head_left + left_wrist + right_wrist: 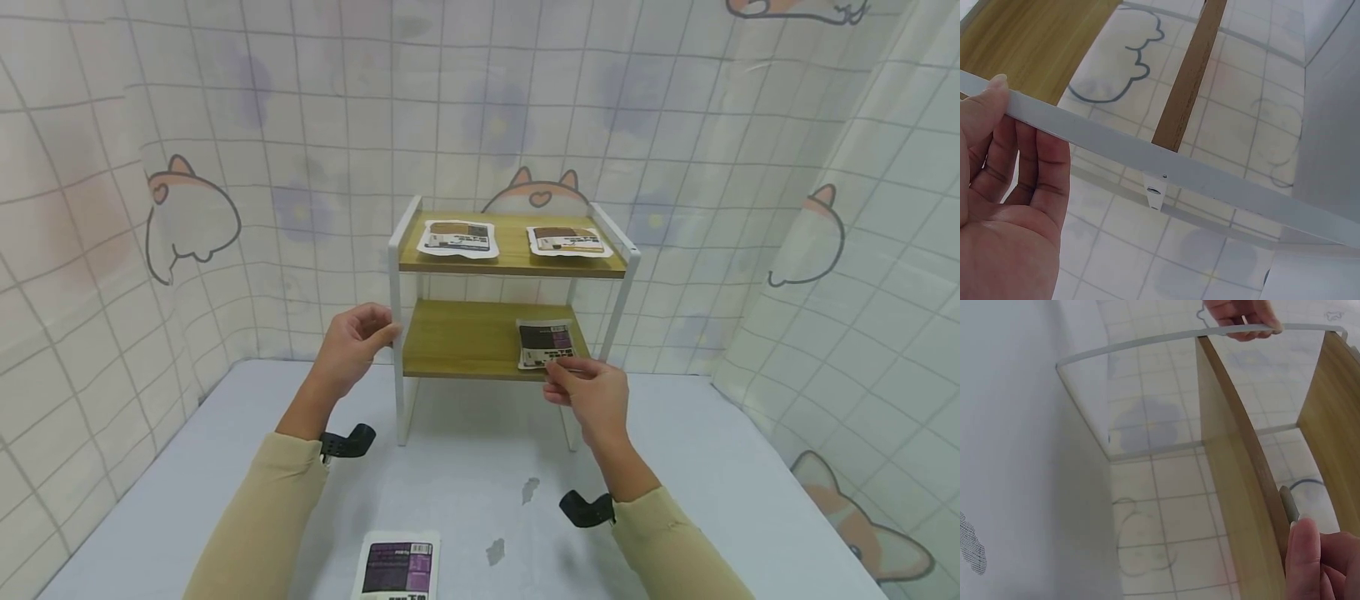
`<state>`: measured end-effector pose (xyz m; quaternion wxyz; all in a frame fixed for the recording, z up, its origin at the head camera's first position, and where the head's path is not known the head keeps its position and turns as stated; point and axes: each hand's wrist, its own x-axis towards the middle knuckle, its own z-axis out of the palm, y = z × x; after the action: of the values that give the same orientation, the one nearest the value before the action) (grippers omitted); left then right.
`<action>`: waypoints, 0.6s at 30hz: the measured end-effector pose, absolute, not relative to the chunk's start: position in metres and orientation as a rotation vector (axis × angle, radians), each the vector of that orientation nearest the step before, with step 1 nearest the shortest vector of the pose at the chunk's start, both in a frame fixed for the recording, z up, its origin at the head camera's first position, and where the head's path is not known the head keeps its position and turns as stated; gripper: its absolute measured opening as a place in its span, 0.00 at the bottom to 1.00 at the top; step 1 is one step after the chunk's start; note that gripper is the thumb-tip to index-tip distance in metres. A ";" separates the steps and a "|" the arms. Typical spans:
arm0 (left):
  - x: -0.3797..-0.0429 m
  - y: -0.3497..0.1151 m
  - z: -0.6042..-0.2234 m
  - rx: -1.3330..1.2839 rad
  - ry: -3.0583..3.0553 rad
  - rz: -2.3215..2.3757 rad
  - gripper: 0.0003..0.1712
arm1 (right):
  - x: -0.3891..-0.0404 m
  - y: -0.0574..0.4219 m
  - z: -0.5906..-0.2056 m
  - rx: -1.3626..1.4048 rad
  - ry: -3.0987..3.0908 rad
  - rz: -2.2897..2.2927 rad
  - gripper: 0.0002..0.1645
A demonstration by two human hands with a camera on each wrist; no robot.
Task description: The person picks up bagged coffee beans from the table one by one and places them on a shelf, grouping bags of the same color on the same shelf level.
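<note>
A two-tier shelf rack (pixel 465 337) with wooden boards and a white metal frame stands on the table. My left hand (pixel 354 346) pinches the rack's left front post (pixel 1094 128) between thumb and fingers, level with the lower board. At the right side of that board lies a black and purple packet (pixel 546 340) with a pale border. My right hand (pixel 595 396) pinches its near edge between thumb and fingers, right at the board's front edge. From the side, the right wrist view shows only a sliver of the packet (pixel 1289 503) beyond the thumb.
Two white-edged packets lie on the upper board, one left (pixel 459 240) and one right (pixel 570 242). Another black and purple packet (pixel 397 567) lies on the white table (pixel 465 483) near me. Grey patches (pixel 496 552) mark the cloth. A grid-patterned curtain (pixel 315 167) surrounds the table.
</note>
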<state>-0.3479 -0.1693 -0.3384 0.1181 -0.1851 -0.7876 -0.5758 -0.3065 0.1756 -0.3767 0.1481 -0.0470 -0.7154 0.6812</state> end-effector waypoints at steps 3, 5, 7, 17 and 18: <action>-0.348 -0.169 -0.338 -0.536 -2.312 -1.674 0.15 | -0.306 0.176 -0.376 -0.124 -2.059 1.961 0.21; -0.348 -0.169 -0.338 -0.534 -2.316 -1.669 0.15 | -0.305 0.176 -0.377 -0.117 -2.056 1.969 0.21; -0.349 -0.168 -0.338 -0.531 -2.318 -1.666 0.15 | -0.304 0.176 -0.377 -0.107 -2.051 1.978 0.22; -0.347 -0.169 -0.338 -0.528 -2.308 -1.669 0.16 | -0.296 0.169 -0.397 0.030 -1.954 2.008 0.25; -0.347 -0.169 -0.338 -0.529 -2.306 -1.672 0.16 | -0.295 0.168 -0.398 0.040 -1.942 2.003 0.26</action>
<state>-0.3471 -0.1687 -0.3376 0.1218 -0.1811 -0.7901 -0.5729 -0.2950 0.1679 -0.3985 0.1749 0.0141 -0.6852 0.7069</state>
